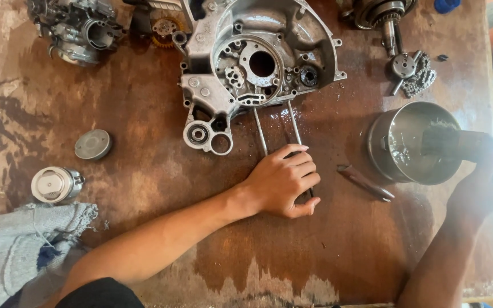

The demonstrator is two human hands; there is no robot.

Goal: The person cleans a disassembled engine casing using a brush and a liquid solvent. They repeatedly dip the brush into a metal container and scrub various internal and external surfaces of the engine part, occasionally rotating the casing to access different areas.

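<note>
My left hand [283, 181] rests on the brown wet workbench, fingers curled over one of two thin metal rods [260, 132] that lie side by side below the engine crankcase [246, 68]. The second rod [294, 122] runs under my fingers. My right hand [489, 177] grips the handle of a dark brush [443, 140] whose bristles are dipped in the liquid inside a steel bowl [380, 151] at the right.
A carburettor [78, 25] sits at the top left. A round grey cap [93, 144] and a small metal canister [55, 183] lie at the left, above a grey cloth [24, 245]. A chain and crank part [412, 71] lie top right. A reddish tool [365, 182] lies beside the bowl.
</note>
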